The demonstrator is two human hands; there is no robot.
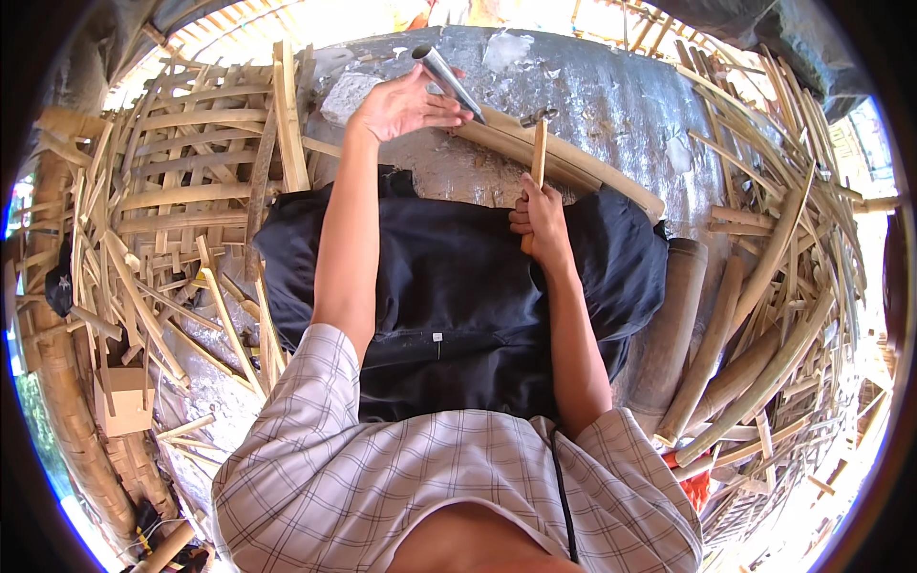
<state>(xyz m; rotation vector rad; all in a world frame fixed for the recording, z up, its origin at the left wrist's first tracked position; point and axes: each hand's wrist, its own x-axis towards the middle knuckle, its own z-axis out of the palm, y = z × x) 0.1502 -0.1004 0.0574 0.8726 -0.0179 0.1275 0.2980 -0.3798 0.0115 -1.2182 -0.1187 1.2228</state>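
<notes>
In the head view, the person's left hand is holding a grey metal tube between thumb and fingers, loosely by the look of it, with the tube slanting down toward the left end of a split bamboo piece. Whether the tube's lower tip is touching the bamboo I cannot tell. The right hand is clenching the wooden handle of a hammer, whose head is standing uppermost, just above the bamboo. The bamboo is lying aslant on the dark grey ground sheet, beyond the person's black-clad legs, and neither hand is clearly steadying it.

As I judge it, working well here is calling for a firmer left grip, low on the tube, with the fingers staying clear of its upper end in case of a hammer blow. The tip is wanting a definite seat before any force. The bamboo, being rounded, is likely to roll, so bracing it is worthwhile. Short, square strokes are suiting the hammer best, since a glancing one is risking the left hand's knuckles.
</notes>
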